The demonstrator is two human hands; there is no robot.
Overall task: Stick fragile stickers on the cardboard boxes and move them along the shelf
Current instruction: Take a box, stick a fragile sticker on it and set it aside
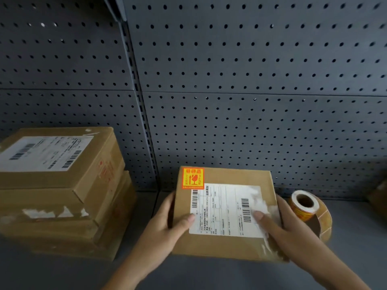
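Note:
A small cardboard box point(226, 245) lies flat on the grey shelf point(62, 273), with a white shipping label on its top. An orange fragile sticker point(192, 178) is stuck on the box's far left corner. My left hand point(169, 222) grips the box's left side, thumb on top. My right hand point(287, 225) grips the right side, thumb on the label. Just right of the box, a roll of orange fragile stickers point(310, 212) lies on the shelf, partly behind my right hand.
Two larger cardboard boxes point(58, 181) are stacked at the left; the upper one carries a white label. A dark pegboard wall point(251, 101) closes the back of the shelf. The edge of another brown box point(380, 195) shows at the far right.

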